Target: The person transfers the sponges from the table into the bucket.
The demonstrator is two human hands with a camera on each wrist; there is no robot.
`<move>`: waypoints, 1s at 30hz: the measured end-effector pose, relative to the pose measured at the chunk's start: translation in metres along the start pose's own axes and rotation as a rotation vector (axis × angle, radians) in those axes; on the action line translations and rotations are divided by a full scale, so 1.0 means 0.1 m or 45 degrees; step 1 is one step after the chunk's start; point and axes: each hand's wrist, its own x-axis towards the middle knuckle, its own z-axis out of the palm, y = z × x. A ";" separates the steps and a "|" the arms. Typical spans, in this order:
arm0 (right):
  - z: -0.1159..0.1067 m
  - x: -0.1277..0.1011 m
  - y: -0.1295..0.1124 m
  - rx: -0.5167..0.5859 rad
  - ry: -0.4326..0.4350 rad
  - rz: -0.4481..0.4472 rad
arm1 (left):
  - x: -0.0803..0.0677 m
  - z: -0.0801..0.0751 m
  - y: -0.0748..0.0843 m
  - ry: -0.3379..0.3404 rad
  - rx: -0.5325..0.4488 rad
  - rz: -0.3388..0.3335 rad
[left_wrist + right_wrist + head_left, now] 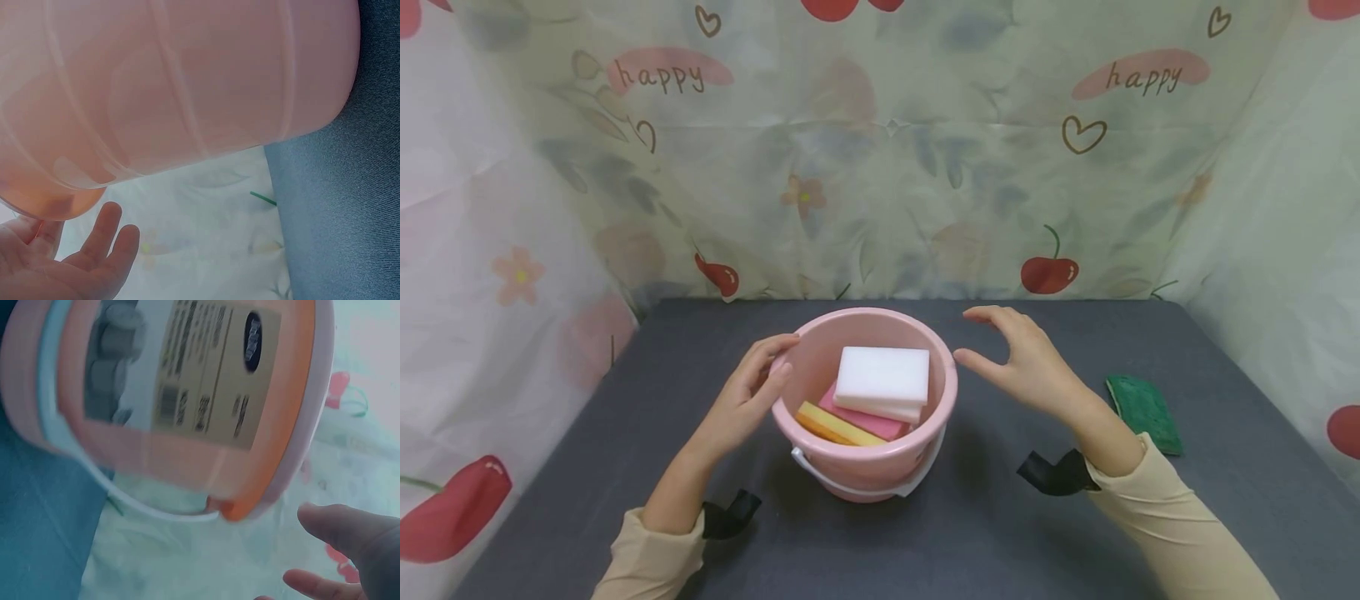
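Observation:
A pink plastic bucket [820, 354] with a white handle stands mid-table. Inside lie a white sponge [883, 377] on a pink sponge [865, 419] and a yellow-orange sponge [835, 425]. My left hand [752, 392] rests against the bucket's left rim, fingers lightly curved on it. My right hand [1018, 354] hovers just right of the rim, fingers spread, touching nothing. In the left wrist view the bucket wall [187, 87] fills the frame above my left hand's fingers [103, 240]. In the right wrist view the bucket's labelled side [187, 381] looms beside my right hand's fingers [344, 528].
A green scouring pad [1144, 412] lies on the dark grey table [970, 533] to the right of my right forearm. Printed curtain walls with cherries and "happy" lettering [880, 150] close off the back and both sides.

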 end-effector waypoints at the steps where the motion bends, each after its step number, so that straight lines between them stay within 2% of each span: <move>1: -0.01 -0.01 0.03 -0.001 0.006 0.005 | 0.00 0.00 0.00 0.002 -0.001 0.001; 8: -0.07 -0.05 0.24 -0.014 0.056 0.040 | -0.02 -0.01 -0.02 0.018 -0.003 0.021; 15: -0.19 -0.18 0.56 -0.048 0.091 0.149 | 0.01 0.00 -0.03 -0.003 -0.016 0.032; 30: -0.35 -0.44 1.28 -0.095 0.038 0.414 | 0.01 0.00 -0.05 -0.002 -0.064 0.017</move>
